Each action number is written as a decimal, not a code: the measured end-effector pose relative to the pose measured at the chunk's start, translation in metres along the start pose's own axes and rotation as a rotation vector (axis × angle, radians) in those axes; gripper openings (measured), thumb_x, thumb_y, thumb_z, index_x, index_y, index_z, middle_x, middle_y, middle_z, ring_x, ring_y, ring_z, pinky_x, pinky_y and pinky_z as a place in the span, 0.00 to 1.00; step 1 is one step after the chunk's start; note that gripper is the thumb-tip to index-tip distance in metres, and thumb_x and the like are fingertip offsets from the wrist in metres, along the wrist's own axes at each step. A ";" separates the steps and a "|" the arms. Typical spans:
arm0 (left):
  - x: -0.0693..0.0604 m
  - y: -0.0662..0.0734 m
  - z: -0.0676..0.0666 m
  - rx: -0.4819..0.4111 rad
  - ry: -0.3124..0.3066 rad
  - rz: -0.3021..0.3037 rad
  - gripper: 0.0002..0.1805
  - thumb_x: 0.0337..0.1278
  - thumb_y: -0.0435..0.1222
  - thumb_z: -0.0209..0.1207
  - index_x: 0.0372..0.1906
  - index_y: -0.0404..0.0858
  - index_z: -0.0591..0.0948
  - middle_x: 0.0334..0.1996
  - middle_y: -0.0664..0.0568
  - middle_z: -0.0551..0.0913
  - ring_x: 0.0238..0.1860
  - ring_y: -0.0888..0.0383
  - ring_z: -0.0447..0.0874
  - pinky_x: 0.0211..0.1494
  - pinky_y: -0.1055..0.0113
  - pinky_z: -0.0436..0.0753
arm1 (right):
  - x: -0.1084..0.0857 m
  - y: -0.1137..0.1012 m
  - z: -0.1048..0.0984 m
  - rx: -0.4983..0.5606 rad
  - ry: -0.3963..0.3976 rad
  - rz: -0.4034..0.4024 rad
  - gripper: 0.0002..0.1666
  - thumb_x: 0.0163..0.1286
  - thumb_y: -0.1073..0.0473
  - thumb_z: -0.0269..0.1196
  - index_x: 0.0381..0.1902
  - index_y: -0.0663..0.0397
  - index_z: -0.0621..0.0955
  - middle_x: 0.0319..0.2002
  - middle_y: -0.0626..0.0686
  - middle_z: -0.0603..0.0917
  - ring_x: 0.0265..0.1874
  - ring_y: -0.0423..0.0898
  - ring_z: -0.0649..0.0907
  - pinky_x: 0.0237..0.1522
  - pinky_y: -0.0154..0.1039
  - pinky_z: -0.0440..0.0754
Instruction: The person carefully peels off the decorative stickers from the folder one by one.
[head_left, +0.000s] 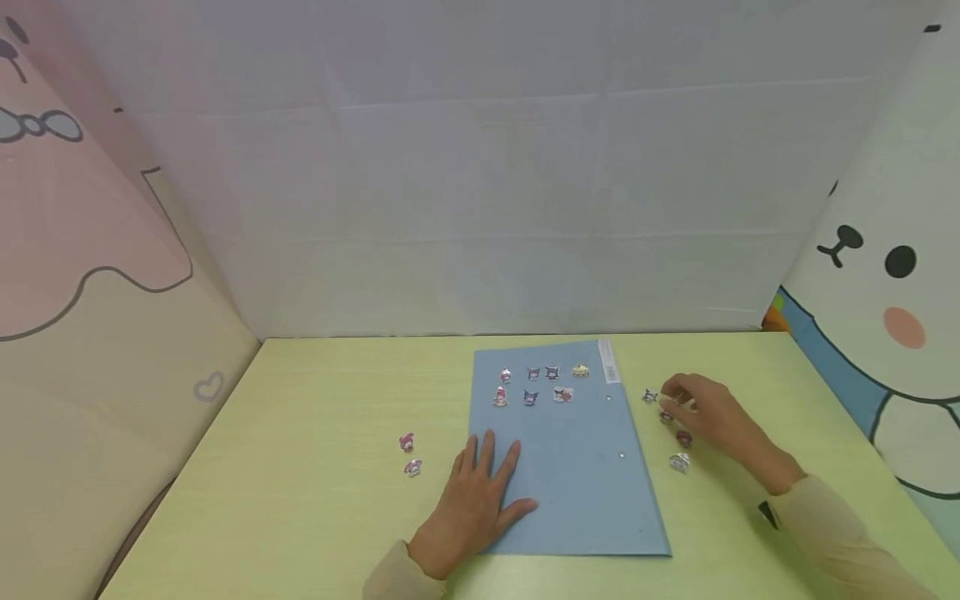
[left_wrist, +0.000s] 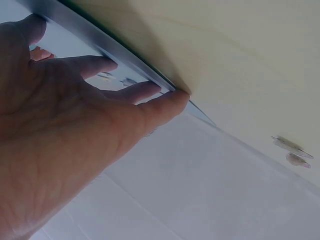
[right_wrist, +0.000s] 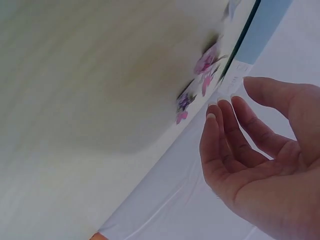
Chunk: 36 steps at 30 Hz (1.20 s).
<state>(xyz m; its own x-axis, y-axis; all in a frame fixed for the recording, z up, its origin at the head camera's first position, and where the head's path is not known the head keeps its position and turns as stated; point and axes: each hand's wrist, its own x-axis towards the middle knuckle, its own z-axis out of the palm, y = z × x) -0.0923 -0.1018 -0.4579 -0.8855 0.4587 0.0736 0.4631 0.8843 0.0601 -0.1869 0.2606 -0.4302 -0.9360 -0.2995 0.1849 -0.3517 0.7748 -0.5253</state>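
The left hand (head_left: 474, 506) lies with fingers spread on the lower left part of a blue folder (head_left: 570, 508). Several small cartoon stickers, one of them yellow (head_left: 581, 371), form two rows near the folder's top. At the folder's right, the right hand (head_left: 708, 414) hovers with bent fingers beside a small sticker (head_left: 649, 396); in the right wrist view nothing shows between the fingers of the right hand (right_wrist: 255, 145). Below it lie a dark reddish sticker (head_left: 684, 438) and a pale one (head_left: 678, 462). The left wrist view shows the left hand (left_wrist: 85, 115) at the folder's edge.
Two pink and purple stickers (head_left: 407, 442) lie on the yellow-green table (head_left: 315, 467) left of the folder. Two tiny pale dots (head_left: 622, 455) show on its right side. A small dark object (head_left: 768, 514) is beside the right sleeve. White cloth (head_left: 480, 208) stands behind the table.
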 end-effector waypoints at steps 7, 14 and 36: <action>0.000 0.002 -0.005 0.016 -0.027 -0.014 0.42 0.67 0.65 0.53 0.76 0.43 0.70 0.72 0.32 0.68 0.70 0.31 0.67 0.68 0.41 0.73 | 0.008 -0.012 0.004 0.038 -0.013 -0.011 0.07 0.71 0.67 0.65 0.43 0.65 0.82 0.40 0.59 0.86 0.39 0.56 0.85 0.41 0.53 0.84; 0.000 0.002 -0.004 0.020 -0.032 -0.018 0.42 0.67 0.66 0.53 0.76 0.43 0.70 0.72 0.33 0.67 0.71 0.31 0.67 0.68 0.42 0.72 | 0.016 -0.017 0.008 0.037 -0.007 -0.045 0.06 0.71 0.67 0.65 0.43 0.65 0.82 0.40 0.58 0.86 0.39 0.54 0.85 0.40 0.50 0.84; -0.001 0.003 -0.006 0.007 -0.006 -0.004 0.42 0.68 0.65 0.54 0.75 0.42 0.71 0.71 0.31 0.68 0.70 0.30 0.68 0.67 0.41 0.73 | 0.037 -0.037 0.025 0.058 0.007 -0.125 0.07 0.68 0.69 0.67 0.43 0.66 0.83 0.40 0.58 0.85 0.39 0.56 0.84 0.43 0.53 0.83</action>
<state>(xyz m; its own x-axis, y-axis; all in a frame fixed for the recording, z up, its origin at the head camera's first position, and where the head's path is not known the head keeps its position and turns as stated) -0.0897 -0.1000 -0.4517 -0.8876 0.4556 0.0675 0.4592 0.8867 0.0531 -0.2084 0.2074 -0.4247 -0.8852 -0.3872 0.2578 -0.4641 0.6981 -0.5452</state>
